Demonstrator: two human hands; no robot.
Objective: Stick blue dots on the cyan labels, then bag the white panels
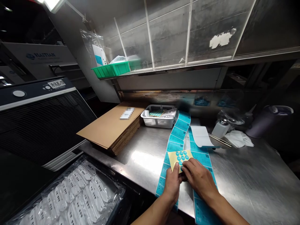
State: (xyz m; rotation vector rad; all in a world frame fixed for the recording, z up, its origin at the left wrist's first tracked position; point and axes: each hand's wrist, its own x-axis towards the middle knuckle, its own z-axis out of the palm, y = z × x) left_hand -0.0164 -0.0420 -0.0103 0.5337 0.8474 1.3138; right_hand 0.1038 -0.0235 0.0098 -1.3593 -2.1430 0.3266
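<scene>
Silver metal workbench (236, 175); five o'clock: rectangular cream paper sticker sheet (179, 158), pinched by left hand (172, 182); right hand (199, 176), fingers curled, grip unclear.

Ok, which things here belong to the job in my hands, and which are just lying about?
Likely in the job:
yellow sticker sheet, held by the left hand, touched by the right hand
blue label strips beneath

Apparently just lying about:
cardboard stack
white bottle
crumpled white tissue
green bin

The left hand (172, 182) and right hand (199, 177) are bare; the 2 forearms (155, 211) are bare too, narrow at the wrists (170, 198) and broader toward the view's bottom edge.
</scene>
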